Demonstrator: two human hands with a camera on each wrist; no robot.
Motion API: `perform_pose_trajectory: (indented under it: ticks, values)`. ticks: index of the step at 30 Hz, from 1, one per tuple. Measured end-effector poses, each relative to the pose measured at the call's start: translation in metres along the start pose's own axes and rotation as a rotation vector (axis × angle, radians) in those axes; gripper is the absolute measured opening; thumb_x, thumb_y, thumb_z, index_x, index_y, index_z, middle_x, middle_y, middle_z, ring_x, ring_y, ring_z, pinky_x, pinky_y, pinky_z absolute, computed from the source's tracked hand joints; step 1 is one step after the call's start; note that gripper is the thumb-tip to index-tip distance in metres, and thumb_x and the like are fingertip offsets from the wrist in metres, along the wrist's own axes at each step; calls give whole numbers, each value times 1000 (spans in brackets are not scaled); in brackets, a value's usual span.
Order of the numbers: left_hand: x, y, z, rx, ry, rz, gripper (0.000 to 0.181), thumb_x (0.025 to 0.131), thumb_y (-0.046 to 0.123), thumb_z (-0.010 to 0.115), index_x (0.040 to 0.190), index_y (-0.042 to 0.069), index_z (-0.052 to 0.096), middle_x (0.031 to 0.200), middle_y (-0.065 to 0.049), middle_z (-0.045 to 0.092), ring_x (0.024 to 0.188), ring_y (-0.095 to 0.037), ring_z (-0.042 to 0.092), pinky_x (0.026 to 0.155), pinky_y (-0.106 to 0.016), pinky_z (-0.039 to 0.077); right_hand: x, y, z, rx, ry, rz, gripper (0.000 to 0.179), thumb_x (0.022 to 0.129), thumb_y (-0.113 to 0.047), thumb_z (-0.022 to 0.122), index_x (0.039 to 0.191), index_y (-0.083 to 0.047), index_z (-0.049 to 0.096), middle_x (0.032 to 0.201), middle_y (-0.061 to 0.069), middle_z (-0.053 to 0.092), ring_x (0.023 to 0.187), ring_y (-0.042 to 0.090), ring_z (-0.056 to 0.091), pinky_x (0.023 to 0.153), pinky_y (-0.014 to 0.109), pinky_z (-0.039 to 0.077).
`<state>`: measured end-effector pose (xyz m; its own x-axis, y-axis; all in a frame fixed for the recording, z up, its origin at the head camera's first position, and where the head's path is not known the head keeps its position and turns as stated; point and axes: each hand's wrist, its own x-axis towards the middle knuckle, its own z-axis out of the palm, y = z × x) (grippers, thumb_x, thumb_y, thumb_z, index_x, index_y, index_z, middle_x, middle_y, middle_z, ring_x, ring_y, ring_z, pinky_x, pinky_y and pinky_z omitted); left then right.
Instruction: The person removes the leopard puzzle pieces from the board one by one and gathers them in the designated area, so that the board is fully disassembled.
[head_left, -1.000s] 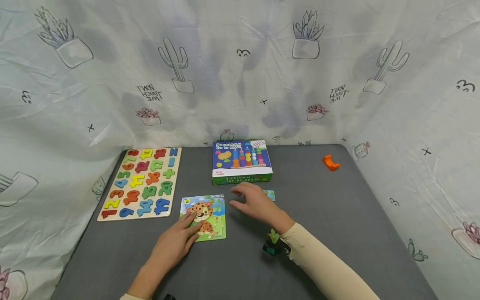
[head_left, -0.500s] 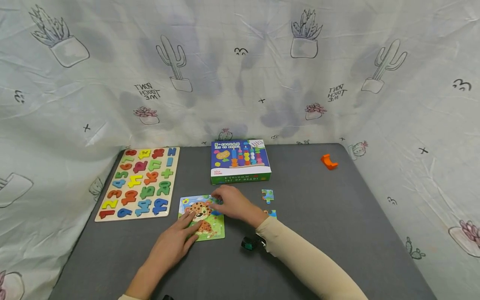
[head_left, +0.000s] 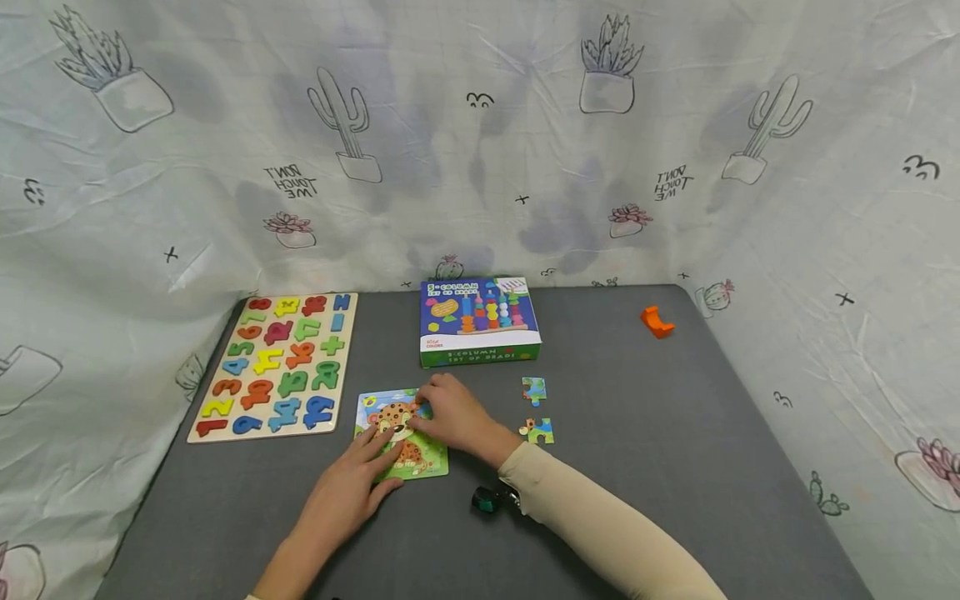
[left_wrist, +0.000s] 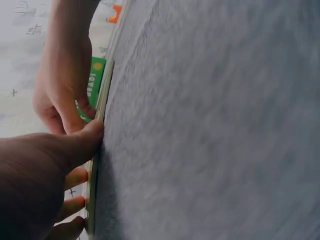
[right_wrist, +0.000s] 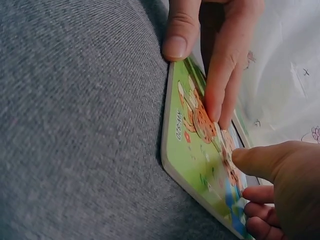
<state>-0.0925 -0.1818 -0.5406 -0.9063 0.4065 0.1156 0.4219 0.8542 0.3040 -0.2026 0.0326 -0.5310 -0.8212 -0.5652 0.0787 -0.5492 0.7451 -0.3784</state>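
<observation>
A square leopard jigsaw puzzle (head_left: pixel 430 457) lies on the grey table in the head view. My left hand (head_left: pixel 347 481) rests on its left part with straight fingers across the leopard. In the right wrist view the left thumb (right_wrist: pixel 176 47) presses the puzzle's edge. My right hand (head_left: pixel 459 414) is bent over the upper right part, thumb on the leopard's face and fingertips curled nearby, pinching a puzzle piece (right_wrist: pixel 231 161) there; the hand hides much of it. Two loose puzzle pieces (head_left: pixel 534 389) lie to the right of that hand.
A wooden number board (head_left: pixel 276 367) lies at the left. Behind the puzzle stands a blue and green bead-set box (head_left: pixel 480 321). An orange curved block (head_left: pixel 657 322) sits at the far right. A patterned curtain (head_left: pixel 480 150) hangs around the table.
My right hand has moved left from beside the loose pieces onto the puzzle's upper right, uncovering both pieces. The left hand has stayed on the puzzle, its thumb now spread farther out.
</observation>
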Motion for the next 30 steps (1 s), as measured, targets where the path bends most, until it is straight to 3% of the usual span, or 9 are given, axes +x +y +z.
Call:
perform_pose_trajectory:
  ticks: [5, 11, 14, 19, 24, 30]
  values:
    - [-1, 2, 2, 12, 25, 0, 52, 93, 36, 88, 138, 11, 77, 154, -11, 62, 150, -40, 47, 105, -62, 54, 2, -2, 1, 14, -9, 24, 32, 96, -44, 85, 109, -16, 76, 106, -2, 63, 101, 16, 59, 85, 31, 54]
    - [3, -7, 4, 13, 43, 96, 51, 91, 35, 91, 134, 11, 79, 148, -15, 64, 152, -46, 43, 118, -63, 42, 4, -1, 3, 32, -43, 75, 31, 95, -43, 87, 107, -18, 72, 107, -3, 61, 102, 16, 57, 85, 31, 53]
    - [6, -12, 4, -9, 48, 113, 50, 90, 35, 93, 132, 12, 80, 144, -13, 63, 151, -46, 43, 115, -62, 47, 5, -1, 3, 41, -43, 77, 31, 95, -43, 87, 107, -18, 71, 107, -3, 60, 105, 16, 57, 86, 31, 53]
    - [5, -14, 1, -18, 41, 103, 47, 90, 33, 93, 130, 13, 79, 144, -12, 60, 149, -44, 47, 96, -60, 59, 8, 1, 4, 67, -26, 22, 29, 95, -39, 87, 105, -18, 70, 109, -4, 60, 109, 17, 59, 90, 30, 54]
    - [4, -12, 2, -8, 22, 81, 48, 92, 34, 91, 133, 13, 78, 147, -12, 59, 151, -42, 46, 96, -60, 59, 10, 6, 4, 62, 3, -64, 18, 98, -28, 85, 103, -17, 72, 110, -4, 66, 108, 15, 61, 93, 28, 54]
    - [4, -13, 5, -21, 34, 75, 48, 91, 34, 92, 133, 15, 78, 147, -11, 59, 152, -42, 43, 94, -59, 60, 12, 10, 1, 57, 22, -161, 5, 102, -20, 81, 98, -17, 78, 100, -6, 71, 99, 13, 61, 85, 27, 54]
